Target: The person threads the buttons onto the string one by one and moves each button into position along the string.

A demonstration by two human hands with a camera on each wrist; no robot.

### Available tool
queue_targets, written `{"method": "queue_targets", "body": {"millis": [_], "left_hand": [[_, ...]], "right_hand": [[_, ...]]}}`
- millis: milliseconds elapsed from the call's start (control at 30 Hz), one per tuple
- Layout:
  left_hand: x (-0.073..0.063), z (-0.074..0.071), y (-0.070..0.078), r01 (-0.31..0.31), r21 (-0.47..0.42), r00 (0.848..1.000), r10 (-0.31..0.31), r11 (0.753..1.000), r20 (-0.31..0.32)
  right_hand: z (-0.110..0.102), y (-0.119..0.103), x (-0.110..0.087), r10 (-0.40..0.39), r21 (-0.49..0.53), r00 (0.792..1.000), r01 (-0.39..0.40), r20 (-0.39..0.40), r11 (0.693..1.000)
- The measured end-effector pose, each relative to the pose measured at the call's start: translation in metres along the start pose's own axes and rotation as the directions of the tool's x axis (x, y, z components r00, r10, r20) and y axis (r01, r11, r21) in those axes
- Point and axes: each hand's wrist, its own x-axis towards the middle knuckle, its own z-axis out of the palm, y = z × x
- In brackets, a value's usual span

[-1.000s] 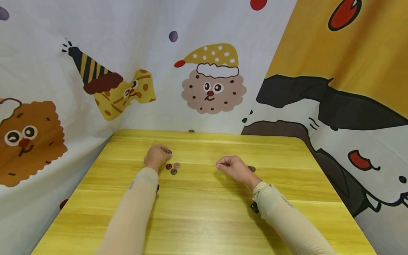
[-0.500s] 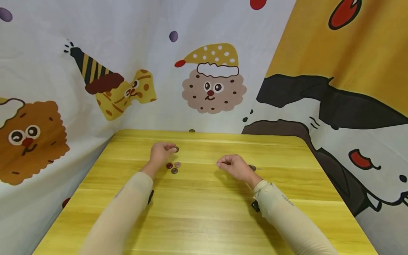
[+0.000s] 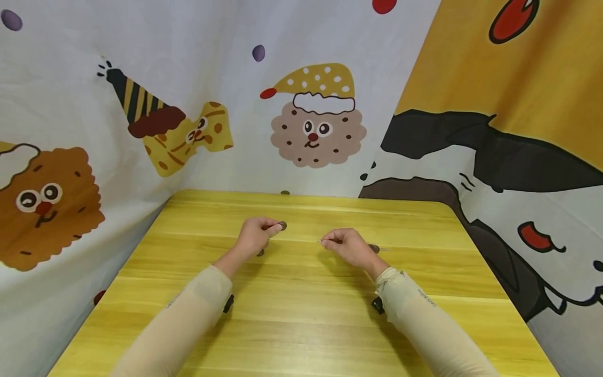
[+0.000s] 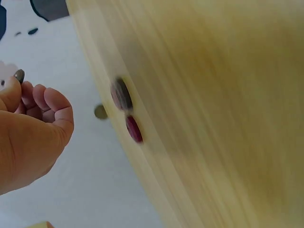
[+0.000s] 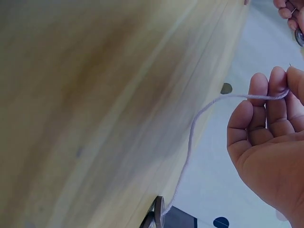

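Note:
My left hand (image 3: 254, 236) pinches a dark brown round button (image 3: 282, 225) between thumb and fingers, raised above the table. Toward it from the right, my right hand (image 3: 347, 245) pinches a thin pale purple string (image 5: 190, 133) near its end. That string sags down to dark buttons (image 5: 156, 214) on the table, seen behind the right hand as brown discs (image 3: 373, 248). Beneath the left hand lie loose buttons: a dark one (image 4: 124, 93), a pinkish one (image 4: 114, 93) mostly behind it, and a red one (image 4: 134, 129). In the head view the left hand hides most of these.
The yellow wood-grain table (image 3: 301, 324) reaches back to a white curtain (image 3: 212, 47) printed with cartoon figures. Both forearms, in light sleeves, rise from the front. A short tail of string (image 3: 385, 250) lies right of the dark buttons.
My left hand has lifted the brown button and carried it rightward, closer to my right hand, now passing over the loose buttons. The right hand has hardly moved.

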Motion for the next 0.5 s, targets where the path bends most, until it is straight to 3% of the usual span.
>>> {"method": "queue_targets", "body": {"millis": [100, 267, 500], "left_hand": [[-0.005, 0.012, 0.002, -0.003, -0.033, 1.000, 0.003, 0.999, -0.002], [-0.012, 0.033, 0.007, 0.040, -0.211, 0.999, -0.036, 0.977, 0.022], [-0.016, 0.060, 0.009, 0.072, -0.292, 0.997, -0.065, 0.954, 0.034]], "right_hand": [[0.001, -0.001, 0.000, 0.006, 0.018, 1.000, -0.006, -0.005, 1.000], [0.002, -0.003, -0.001, -0.004, 0.049, 0.999, 0.007, -0.054, 0.999], [0.003, -0.010, -0.003, -0.024, 0.076, 0.993, 0.033, -0.112, 0.997]]}}
